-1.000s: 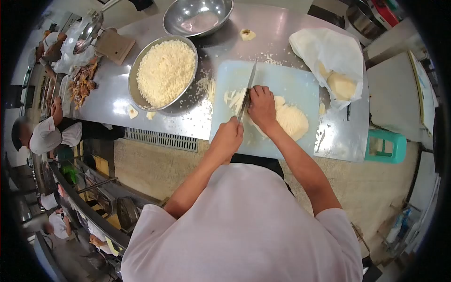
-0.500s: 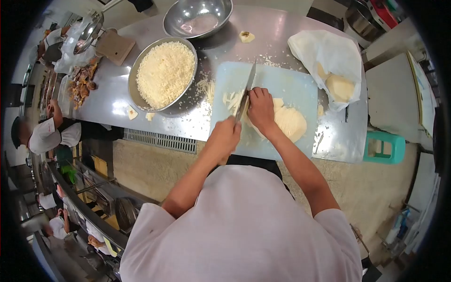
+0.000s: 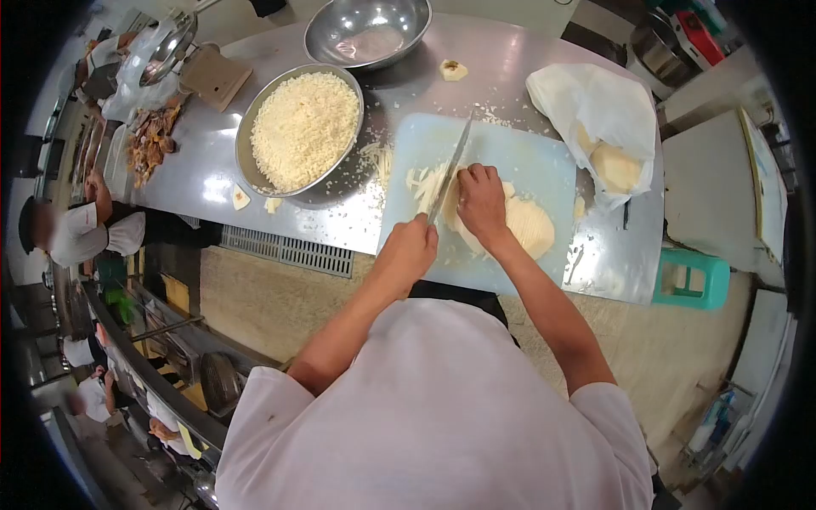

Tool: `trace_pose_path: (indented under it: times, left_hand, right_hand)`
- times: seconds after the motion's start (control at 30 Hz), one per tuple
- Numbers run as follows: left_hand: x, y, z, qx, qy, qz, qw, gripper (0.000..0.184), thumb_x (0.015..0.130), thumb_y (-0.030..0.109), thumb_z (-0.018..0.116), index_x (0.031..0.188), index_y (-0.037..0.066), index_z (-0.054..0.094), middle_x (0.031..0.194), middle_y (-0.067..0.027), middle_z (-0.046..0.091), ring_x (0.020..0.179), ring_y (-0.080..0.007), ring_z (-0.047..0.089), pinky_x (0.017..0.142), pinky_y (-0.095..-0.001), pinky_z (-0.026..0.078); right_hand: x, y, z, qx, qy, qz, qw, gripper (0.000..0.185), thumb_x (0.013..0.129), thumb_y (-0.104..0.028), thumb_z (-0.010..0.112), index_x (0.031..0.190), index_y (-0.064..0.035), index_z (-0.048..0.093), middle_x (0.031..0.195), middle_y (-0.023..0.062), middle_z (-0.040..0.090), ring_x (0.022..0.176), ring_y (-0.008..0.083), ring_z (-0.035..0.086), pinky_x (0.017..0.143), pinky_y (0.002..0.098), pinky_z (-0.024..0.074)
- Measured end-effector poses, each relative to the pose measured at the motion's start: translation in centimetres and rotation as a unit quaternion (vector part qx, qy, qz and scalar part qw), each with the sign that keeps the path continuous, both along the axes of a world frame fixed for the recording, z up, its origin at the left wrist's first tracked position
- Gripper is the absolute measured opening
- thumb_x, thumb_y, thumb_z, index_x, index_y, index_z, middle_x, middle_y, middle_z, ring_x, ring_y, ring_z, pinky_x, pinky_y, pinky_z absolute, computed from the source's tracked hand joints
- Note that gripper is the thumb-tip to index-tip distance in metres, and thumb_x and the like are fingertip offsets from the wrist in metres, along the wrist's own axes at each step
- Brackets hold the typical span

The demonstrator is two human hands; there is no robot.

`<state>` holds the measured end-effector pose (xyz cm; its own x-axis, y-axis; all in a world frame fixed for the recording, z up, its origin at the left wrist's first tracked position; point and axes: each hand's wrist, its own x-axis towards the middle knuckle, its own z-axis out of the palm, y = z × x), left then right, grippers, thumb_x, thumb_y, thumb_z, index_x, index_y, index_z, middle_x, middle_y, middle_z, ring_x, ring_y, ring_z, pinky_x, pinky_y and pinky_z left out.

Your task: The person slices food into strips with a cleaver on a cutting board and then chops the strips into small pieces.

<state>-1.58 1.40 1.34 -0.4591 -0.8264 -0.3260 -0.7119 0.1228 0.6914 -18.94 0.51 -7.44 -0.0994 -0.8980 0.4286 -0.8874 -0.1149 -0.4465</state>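
My left hand (image 3: pixel 410 248) is closed around the handle of a long knife (image 3: pixel 452 167), whose blade points up and away across the pale blue cutting board (image 3: pixel 535 149). Beside the blade, my right hand (image 3: pixel 482 202) presses with bent fingers on a pale vegetable piece, mostly hidden under it. A rounded heap of thin pale slices (image 3: pixel 531 229) lies just right of that hand. Left of the knife are cut pale strips (image 3: pixel 422 180). A metal bowl (image 3: pixel 241 143) on the left is heaped with small pale pieces (image 3: pixel 306 127).
An empty metal bowl (image 3: pixel 367 34) stands at the back. On the right are a white plastic bag (image 3: pixel 565 89) with pale chunks and a green stool (image 3: pixel 718 280). Scraps dot the steel table (image 3: pixel 200 170). A co-worker (image 3: pixel 76 234) is at the far left.
The knife and my right hand appear slightly farther right and lower, and the fingers on the vegetable have shifted a little. The whole view has also moved slightly.
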Motion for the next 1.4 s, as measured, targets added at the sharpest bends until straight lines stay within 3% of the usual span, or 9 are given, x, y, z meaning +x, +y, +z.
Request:
trace_pose_path:
  times: [0.2, 0.27, 0.7, 0.73, 0.87, 1.07, 1.2, 1.37, 1.4]
  left_hand:
    - [-1.7, -1.5, -5.2, -0.19, 0.011, -0.035, 0.981, 0.025, 0.095, 0.015, 0.045, 0.086, -0.008, 0.052, 0.061, -0.0205, 0.059, 0.045, -0.027, 0.061, 0.047, -0.0405, 0.05]
    - [-1.9, -2.1, -0.5, 0.002, 0.002, -0.015, 1.0, 0.021, 0.094, 0.012, 0.045, 0.088, -0.008, 0.053, 0.063, -0.0219, 0.061, 0.047, -0.0292, 0.062, 0.048, -0.042, 0.051]
    - [-0.2, 1.3, -0.4, -0.004, -0.009, -0.006, 1.0, 0.022, 0.092, 0.012, 0.05, 0.083, -0.008, 0.052, 0.06, -0.0218, 0.06, 0.049, -0.03, 0.062, 0.049, -0.0437, 0.048]
    - [-0.6, 0.9, -2.3, -0.169, 0.008, -0.049, 0.984, 0.021, 0.092, 0.01, 0.049, 0.081, -0.007, 0.051, 0.06, -0.019, 0.06, 0.046, -0.0264, 0.061, 0.046, -0.0406, 0.048]
    - [-1.9, -0.6, 1.0, 0.041, -0.004, 0.0, 0.999, 0.018, 0.092, 0.009, 0.048, 0.084, -0.007, 0.053, 0.059, -0.0172, 0.059, 0.045, -0.0251, 0.059, 0.045, -0.0384, 0.048]
    - [-0.9, 0.9, -3.8, -0.039, 0.024, -0.014, 0.999, 0.023, 0.096, 0.014, 0.046, 0.083, -0.005, 0.05, 0.054, -0.0148, 0.054, 0.044, -0.0231, 0.059, 0.043, -0.0375, 0.047]
    - [-1.5, -0.5, 1.2, 0.073, 0.002, 0.001, 0.997, 0.023, 0.095, 0.013, 0.046, 0.085, -0.006, 0.051, 0.056, -0.017, 0.056, 0.045, -0.0254, 0.059, 0.044, -0.0388, 0.048]
    - [-0.5, 1.1, -6.3, -0.185, 0.061, -0.045, 0.98, 0.025, 0.095, 0.014, 0.046, 0.082, -0.006, 0.049, 0.058, -0.0184, 0.057, 0.044, -0.0267, 0.059, 0.043, -0.0395, 0.047]
    - [-1.5, 0.3, -5.2, -0.039, 0.026, -0.015, 0.999, 0.026, 0.096, 0.015, 0.046, 0.082, -0.007, 0.048, 0.057, -0.0178, 0.055, 0.044, -0.0262, 0.059, 0.042, -0.0398, 0.046]
  right_hand:
    - [0.0, 0.0, 0.0, 0.022, 0.031, -0.002, 0.999, 0.033, 0.065, -0.003, 0.064, 0.097, -0.0044, 0.058, 0.099, 0.0108, 0.055, 0.097, 0.0319, 0.051, 0.081, 0.041, 0.0456]
    - [-0.2, 0.2, 0.2, 0.01, 0.019, 0.008, 1.0, 0.033, 0.065, -0.003, 0.063, 0.097, -0.0043, 0.058, 0.099, 0.0108, 0.054, 0.097, 0.032, 0.051, 0.081, 0.0411, 0.0456]
    - [0.1, 0.3, -0.3, -0.012, 0.009, -0.016, 1.0, 0.03, 0.065, -0.003, 0.064, 0.094, -0.0041, 0.058, 0.098, 0.0107, 0.054, 0.098, 0.0306, 0.051, 0.082, 0.0401, 0.0453]
    - [0.1, 0.4, 0.0, 0.002, 0.013, -0.016, 1.0, 0.03, 0.065, -0.003, 0.064, 0.094, -0.004, 0.057, 0.097, 0.0108, 0.054, 0.098, 0.0306, 0.051, 0.082, 0.04, 0.0452]
    - [-0.1, 0.2, -0.3, 0.003, 0.016, -0.006, 1.0, 0.03, 0.064, -0.002, 0.063, 0.094, -0.0035, 0.057, 0.097, 0.0112, 0.055, 0.098, 0.0309, 0.051, 0.082, 0.04, 0.0452]
    - [0.0, 0.4, 0.0, -0.009, 0.003, -0.014, 1.0, 0.032, 0.064, -0.002, 0.063, 0.095, -0.0026, 0.057, 0.097, 0.0117, 0.055, 0.098, 0.0317, 0.051, 0.082, 0.0405, 0.0452]
    - [-0.1, 0.1, 0.0, 0.001, 0.01, -0.005, 1.0, 0.033, 0.064, -0.002, 0.063, 0.096, -0.0021, 0.057, 0.097, 0.012, 0.055, 0.099, 0.0321, 0.05, 0.083, 0.0407, 0.0453]
    - [0.2, 0.6, 0.3, 0.004, -0.002, -0.015, 1.0, 0.033, 0.065, -0.001, 0.062, 0.098, -0.0008, 0.057, 0.097, 0.0126, 0.055, 0.099, 0.0324, 0.05, 0.084, 0.0409, 0.0454]
    - [0.2, 0.5, 0.3, 0.003, 0.0, -0.014, 1.0, 0.033, 0.065, -0.001, 0.062, 0.098, -0.0008, 0.057, 0.097, 0.0126, 0.055, 0.099, 0.0324, 0.05, 0.084, 0.0409, 0.0454]
